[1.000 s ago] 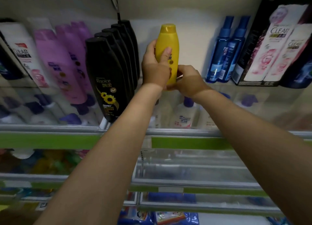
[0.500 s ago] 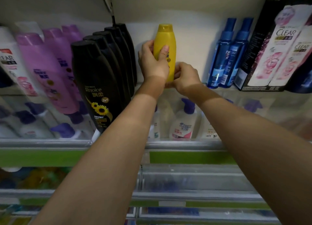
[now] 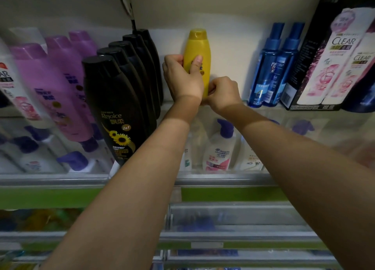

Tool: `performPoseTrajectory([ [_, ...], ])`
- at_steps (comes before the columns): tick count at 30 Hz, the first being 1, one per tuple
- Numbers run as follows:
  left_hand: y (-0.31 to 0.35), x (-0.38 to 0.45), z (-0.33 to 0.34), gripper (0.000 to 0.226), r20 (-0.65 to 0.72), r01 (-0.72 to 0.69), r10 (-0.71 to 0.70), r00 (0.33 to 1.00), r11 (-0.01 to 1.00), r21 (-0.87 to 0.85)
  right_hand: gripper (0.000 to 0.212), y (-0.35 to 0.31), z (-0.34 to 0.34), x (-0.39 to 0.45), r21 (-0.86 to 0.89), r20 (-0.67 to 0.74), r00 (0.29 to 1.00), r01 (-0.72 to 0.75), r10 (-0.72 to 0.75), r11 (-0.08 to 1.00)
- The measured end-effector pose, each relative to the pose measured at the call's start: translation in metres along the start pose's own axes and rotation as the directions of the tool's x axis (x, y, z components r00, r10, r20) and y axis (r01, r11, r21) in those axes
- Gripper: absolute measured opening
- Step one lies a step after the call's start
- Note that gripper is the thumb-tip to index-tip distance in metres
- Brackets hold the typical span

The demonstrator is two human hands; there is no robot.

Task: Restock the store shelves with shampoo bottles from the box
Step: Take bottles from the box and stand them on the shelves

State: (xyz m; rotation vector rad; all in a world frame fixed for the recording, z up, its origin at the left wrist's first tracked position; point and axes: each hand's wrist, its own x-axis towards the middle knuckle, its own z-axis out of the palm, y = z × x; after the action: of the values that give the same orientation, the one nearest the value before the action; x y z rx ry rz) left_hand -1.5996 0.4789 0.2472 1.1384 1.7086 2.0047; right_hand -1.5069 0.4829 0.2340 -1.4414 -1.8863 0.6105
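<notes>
The yellow shampoo bottle (image 3: pixel 199 52) stands upright at the back of the upper shelf (image 3: pixel 233 178), between the row of black bottles (image 3: pixel 113 107) and the blue spray bottles (image 3: pixel 273 67). The left hand (image 3: pixel 182 79) wraps its middle, thumb across the label. The right hand (image 3: pixel 222 93) curls at its base; whether that grip holds the bottle cannot be told.

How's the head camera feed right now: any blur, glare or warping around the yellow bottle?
Head view: yellow bottle and both hands sharp; purple bottles at left smeared; clear shelf front hazy with reflections; wide-angle bowing tilts the CLEAR box; dim, forearms shadowed.
</notes>
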Motion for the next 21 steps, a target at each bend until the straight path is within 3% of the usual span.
performPoseTrajectory([
  [5, 0.007, -0.01, -0.008, 0.038, 0.024, 0.099, -0.098, 0.995, 0.995, -0.018, 0.039, -0.007, -0.004, -0.01, 0.015, 0.035, 0.998, -0.062, 0.061, 0.998],
  [11, 0.022, -0.052, -0.037, 0.048, 0.107, 0.203, -0.199, 0.974, 0.979, -0.026, 0.072, -0.013, -0.017, -0.04, 0.085, 0.019, 0.98, -0.201, 0.2, 0.976],
  [14, 0.038, -0.083, -0.06, 0.038, 0.148, 0.263, -0.267, 0.952, 0.964, 0.048, 0.061, -0.015, -0.023, -0.071, 0.188, 0.003, 0.972, -0.229, 0.233, 0.955],
  [16, 0.054, -0.11, -0.081, 0.021, 0.182, 0.294, -0.288, 0.94, 0.956, -0.005, 0.052, -0.019, -0.027, -0.097, 0.242, 0.005, 0.969, -0.241, 0.248, 0.94],
  [21, 0.087, -0.172, -0.143, 0.02, 0.212, 0.286, -0.266, 0.94, 0.956, -0.066, 0.038, -0.029, -0.036, -0.171, 0.342, 0.028, 0.974, -0.22, 0.224, 0.913],
])
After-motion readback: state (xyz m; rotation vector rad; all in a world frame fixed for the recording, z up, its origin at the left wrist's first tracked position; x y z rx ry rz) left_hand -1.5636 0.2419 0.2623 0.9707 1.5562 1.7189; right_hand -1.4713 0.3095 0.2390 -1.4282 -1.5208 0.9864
